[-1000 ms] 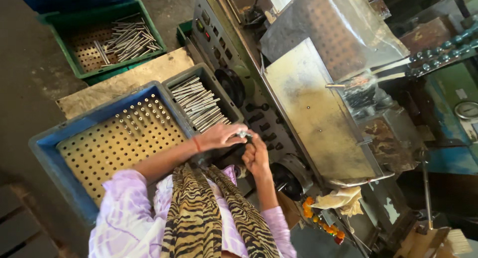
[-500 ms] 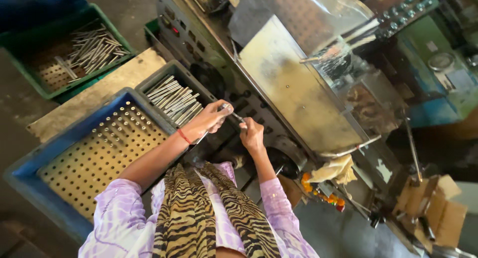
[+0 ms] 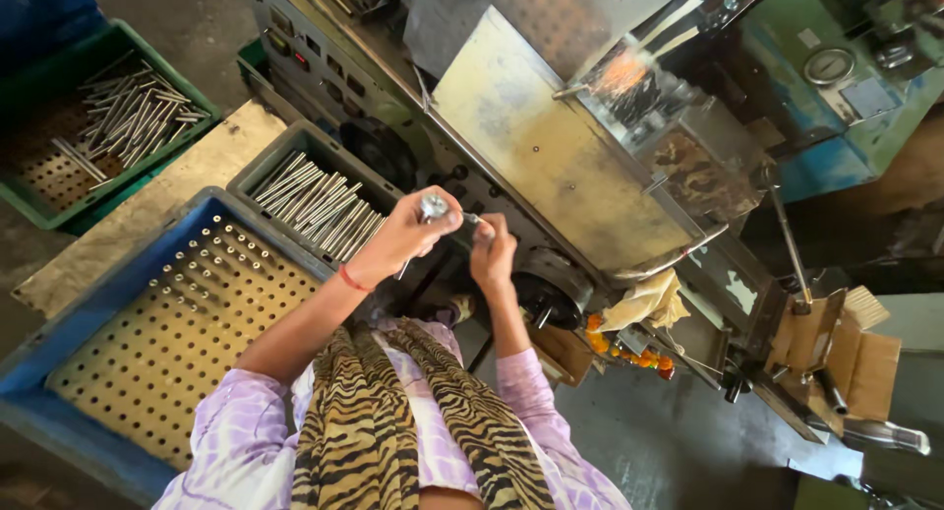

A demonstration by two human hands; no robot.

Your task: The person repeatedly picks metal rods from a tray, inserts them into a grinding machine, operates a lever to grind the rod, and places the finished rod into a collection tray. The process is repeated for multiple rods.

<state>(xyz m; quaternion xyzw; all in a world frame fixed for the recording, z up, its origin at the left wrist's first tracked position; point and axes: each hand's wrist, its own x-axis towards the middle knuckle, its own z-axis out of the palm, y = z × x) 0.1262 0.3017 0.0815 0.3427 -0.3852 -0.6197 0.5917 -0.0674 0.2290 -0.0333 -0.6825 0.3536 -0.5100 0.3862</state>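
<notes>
My left hand (image 3: pixel 398 240) grips a short metal rod (image 3: pixel 433 208) with a round shiny head, held up in front of the machine's front. My right hand (image 3: pixel 492 252) is just to its right, fingers pinched on the thin end of that rod (image 3: pixel 473 218). Both hands meet above the gap between the grey tray (image 3: pixel 258 164) of loose metal rods and the machine. A red band circles my left wrist. Purple sleeves and a tiger-striped scarf fill the bottom of the view.
A blue crate (image 3: pixel 108 284) with a perforated board holding several upright pins lies at the left. A green crate (image 3: pixel 147 166) with rods sits at the top left. The machine's slanted steel panel (image 3: pixel 551 156), a yellow cloth (image 3: pixel 644 301) and a cardboard box (image 3: pixel 836 348) are to the right.
The view has swung left and closer. My hands stay together on the rod, with the left hand now lifted a little and the rod's head showing above its fingers.
</notes>
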